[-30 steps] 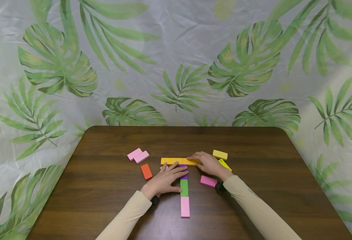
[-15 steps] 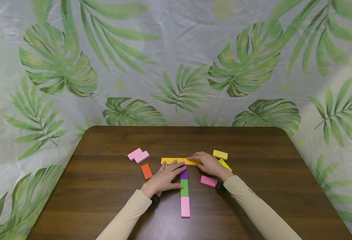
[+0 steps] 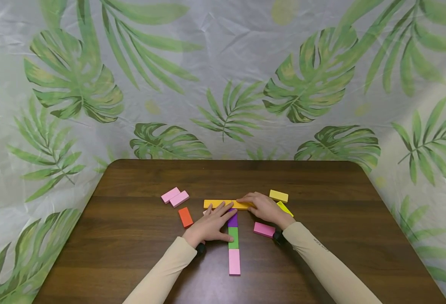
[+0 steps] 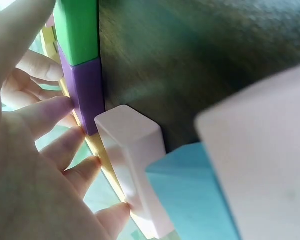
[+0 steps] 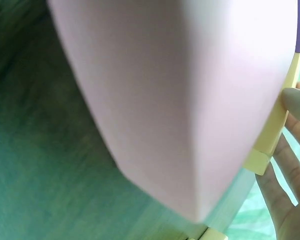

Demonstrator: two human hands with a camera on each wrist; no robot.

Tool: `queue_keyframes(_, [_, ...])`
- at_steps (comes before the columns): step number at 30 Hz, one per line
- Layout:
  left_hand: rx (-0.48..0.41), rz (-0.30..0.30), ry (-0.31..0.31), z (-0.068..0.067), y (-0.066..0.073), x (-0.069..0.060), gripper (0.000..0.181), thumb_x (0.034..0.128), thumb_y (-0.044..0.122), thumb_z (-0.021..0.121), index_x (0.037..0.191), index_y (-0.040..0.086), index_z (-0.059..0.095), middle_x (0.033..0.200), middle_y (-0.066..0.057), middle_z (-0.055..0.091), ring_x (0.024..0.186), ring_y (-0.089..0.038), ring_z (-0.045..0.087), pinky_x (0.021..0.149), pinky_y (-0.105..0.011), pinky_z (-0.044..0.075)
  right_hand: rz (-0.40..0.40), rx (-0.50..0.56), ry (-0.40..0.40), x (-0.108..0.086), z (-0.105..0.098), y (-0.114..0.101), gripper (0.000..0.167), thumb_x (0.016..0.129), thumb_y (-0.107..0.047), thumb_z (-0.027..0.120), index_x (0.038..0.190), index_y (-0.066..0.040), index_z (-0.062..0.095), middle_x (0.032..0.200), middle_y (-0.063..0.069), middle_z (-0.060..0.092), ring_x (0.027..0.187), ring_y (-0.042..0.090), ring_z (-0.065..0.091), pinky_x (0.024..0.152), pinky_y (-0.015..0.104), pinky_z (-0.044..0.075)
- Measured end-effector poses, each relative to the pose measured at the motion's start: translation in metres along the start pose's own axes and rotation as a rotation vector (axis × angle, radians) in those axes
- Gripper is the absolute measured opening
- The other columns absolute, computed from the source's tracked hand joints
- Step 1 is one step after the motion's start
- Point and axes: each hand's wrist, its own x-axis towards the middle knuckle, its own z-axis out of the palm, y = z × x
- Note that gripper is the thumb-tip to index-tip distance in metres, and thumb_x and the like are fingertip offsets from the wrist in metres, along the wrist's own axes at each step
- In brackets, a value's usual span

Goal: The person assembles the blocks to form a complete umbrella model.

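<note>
End to end, orange blocks (image 3: 214, 202) form a row, with a column of purple (image 3: 232, 219), green (image 3: 234, 233) and pink (image 3: 235, 261) blocks running down from it. My left hand (image 3: 209, 225) lies spread over the row and column, its thumb at the green block; in the left wrist view its fingertips touch the purple block (image 4: 85, 92) and the row. A pale pink block (image 4: 132, 150) lies beside the row, mostly covered in the head view. My right hand (image 3: 267, 208) holds the row's right block (image 5: 274, 127) between thumb and fingers.
Left of the row are two touching pink blocks (image 3: 179, 199) and a red block (image 3: 186, 217). To the right lie a pale yellow block (image 3: 278, 196), a bright yellow one (image 3: 285, 208) and a darker pink one (image 3: 264, 229). A blue block (image 4: 192, 192) shows in the left wrist view.
My left hand and wrist have shifted slightly right, bringing the thumb over the green block's edge. The right hand has stayed still at the orange row.
</note>
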Motion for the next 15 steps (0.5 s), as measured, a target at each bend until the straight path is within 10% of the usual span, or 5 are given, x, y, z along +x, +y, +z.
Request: queue_keyframes(15, [0.002,-0.023,-0.027,-0.0011,0.0043,0.0009,0.091,0.0807,0.056,0.068,0.15,0.009,0.032,0.158,-0.009,0.018,0.144,-0.031,0.011,0.111,-0.058,0.01,-0.009,-0.003,0.005,0.0,0.0011,0.001,0.038,0.09,-0.005,0.064,0.127,-0.013,0.063,0.12,0.006,0.062,0.113,0.026,0.056,0.096,0.046,0.044])
